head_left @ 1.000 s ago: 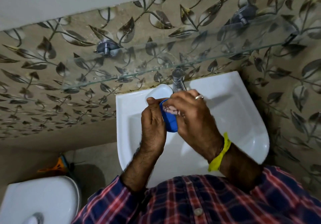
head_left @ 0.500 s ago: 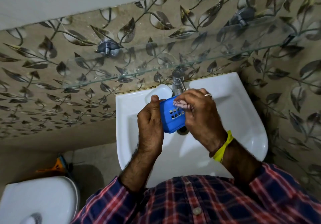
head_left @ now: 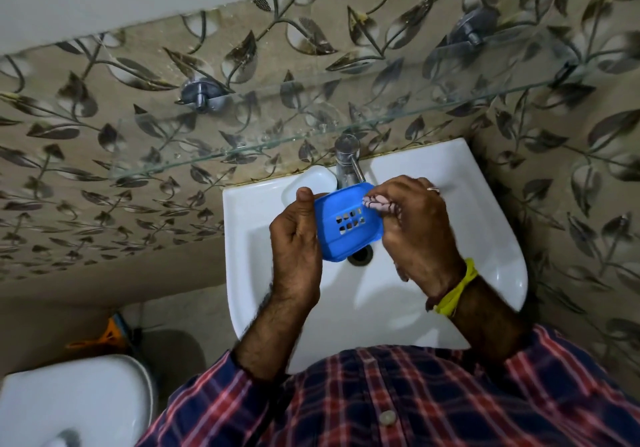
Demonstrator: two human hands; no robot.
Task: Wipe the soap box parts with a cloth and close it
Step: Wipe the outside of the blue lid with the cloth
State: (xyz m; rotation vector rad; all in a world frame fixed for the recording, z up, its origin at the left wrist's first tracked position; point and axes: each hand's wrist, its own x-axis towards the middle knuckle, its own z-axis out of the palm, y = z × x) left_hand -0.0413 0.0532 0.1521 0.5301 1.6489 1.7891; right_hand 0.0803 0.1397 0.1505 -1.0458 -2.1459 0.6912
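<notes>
Landmark is the white sink (head_left: 485,238); nearest the camera, a plaid shirt (head_left: 398,405) fills the bottom edge, forearms reaching out over the sink's front rim; a yellow band (head_left: 457,285) circles the right wrist.

Left hand (head_left: 294,242) over the sink bowl, left of the drain (head_left: 360,257), grips the blue soap box part (head_left: 346,224) by its left edge, thumb up on the rim; the part is a perforated tray with slots in the middle, held tilted above the drain, not resting on the sink.

Right hand (head_left: 415,224) over the bowl, right of the drain, fingers curled, pinches a small pinkish cloth (head_left: 375,202) pressed against the tray's upper right corner; a ring shows on one finger.

Progress, judged: wiping under way on this one part, likely mid-task; how much of the tray is wiped, cannot tell.

Farther back on the sink's rear ledge, left of the tap (head_left: 348,162), sits a pale rounded piece (head_left: 311,183); probably another soap box part, unsure; wiped or not, cannot tell; box is apart, so closing is left.

Beyond the sink, a glass shelf (head_left: 207,162) on a leaf-pattern tiled wall (head_left: 104,134); left of the sink, low down, a white toilet (head_left: 69,401).
</notes>
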